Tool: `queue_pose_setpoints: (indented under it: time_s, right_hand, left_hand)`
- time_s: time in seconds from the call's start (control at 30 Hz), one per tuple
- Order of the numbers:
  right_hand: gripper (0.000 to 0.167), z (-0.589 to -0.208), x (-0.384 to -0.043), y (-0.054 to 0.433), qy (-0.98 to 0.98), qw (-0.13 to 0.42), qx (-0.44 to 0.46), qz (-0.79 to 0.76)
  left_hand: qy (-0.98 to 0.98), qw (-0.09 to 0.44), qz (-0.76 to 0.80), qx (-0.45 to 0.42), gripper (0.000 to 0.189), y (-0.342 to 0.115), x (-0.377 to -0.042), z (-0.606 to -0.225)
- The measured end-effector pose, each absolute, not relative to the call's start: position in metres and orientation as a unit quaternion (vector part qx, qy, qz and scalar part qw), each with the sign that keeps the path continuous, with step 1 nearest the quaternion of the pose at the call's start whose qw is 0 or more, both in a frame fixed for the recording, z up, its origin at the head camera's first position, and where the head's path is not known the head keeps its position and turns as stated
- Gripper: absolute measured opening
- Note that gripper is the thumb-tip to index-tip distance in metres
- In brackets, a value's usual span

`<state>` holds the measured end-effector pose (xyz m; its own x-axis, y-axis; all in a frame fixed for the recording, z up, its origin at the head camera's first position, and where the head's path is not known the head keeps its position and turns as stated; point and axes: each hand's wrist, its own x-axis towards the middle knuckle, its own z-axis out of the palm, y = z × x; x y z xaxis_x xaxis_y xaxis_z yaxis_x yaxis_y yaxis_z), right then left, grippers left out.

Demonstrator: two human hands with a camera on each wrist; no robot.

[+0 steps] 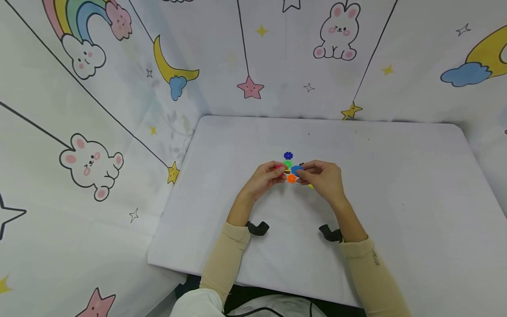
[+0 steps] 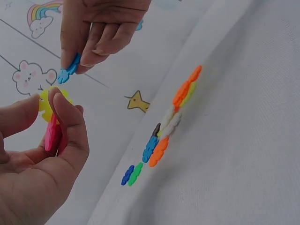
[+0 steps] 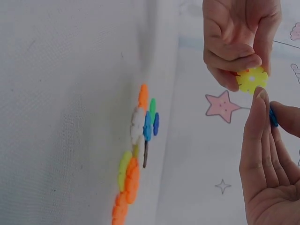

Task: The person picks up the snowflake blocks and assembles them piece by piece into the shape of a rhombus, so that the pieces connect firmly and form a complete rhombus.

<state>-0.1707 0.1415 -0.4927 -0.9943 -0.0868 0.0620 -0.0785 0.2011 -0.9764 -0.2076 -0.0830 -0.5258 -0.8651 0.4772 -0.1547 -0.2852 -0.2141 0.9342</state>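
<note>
My left hand [image 1: 264, 179] holds a yellow notched snowflake disc [image 2: 45, 107] and a pink disc [image 2: 50, 134] that stands at an angle against it. The finger and thumb tips cover part of both. My right hand [image 1: 325, 179] pinches a blue snowflake disc [image 2: 69, 70] between thumb and fingers. In the left wrist view the blue disc is just above the yellow one, with a small gap between them. Seen from the right wrist, the blue disc is nearly edge-on and the yellow disc [image 3: 252, 79] shows its flat face. Both hands are raised over the tabletop.
Several loose discs lie on the white tabletop [image 1: 396, 185] beyond and below the hands: dark blue [image 1: 288, 155], green [image 2: 135, 174], blue [image 2: 150, 149], orange [image 2: 159, 152], grey-white [image 3: 137, 125] and yellow-green [image 3: 124, 170]. A patterned cloth wall [image 1: 222, 53] rises behind the table.
</note>
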Motion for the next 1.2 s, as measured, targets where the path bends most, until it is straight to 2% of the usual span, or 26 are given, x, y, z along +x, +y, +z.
queue_pose_setpoints:
  time_s: [0.63, 1.2]
  right_hand:
    - [0.026, -0.4976, -0.1708, 0.1369, 0.748, 0.021, -0.07, -0.66]
    - [0.03, -0.4995, -0.1732, 0.1369, 0.714, 0.068, -0.02, -0.697]
  left_hand:
    - [0.58, 0.245, 0.768, 0.118, 0.025, -0.0851, -0.2053, -0.5244]
    - [0.575, 0.229, 0.78, 0.094, 0.026, -0.0815, -0.2067, -0.5289]
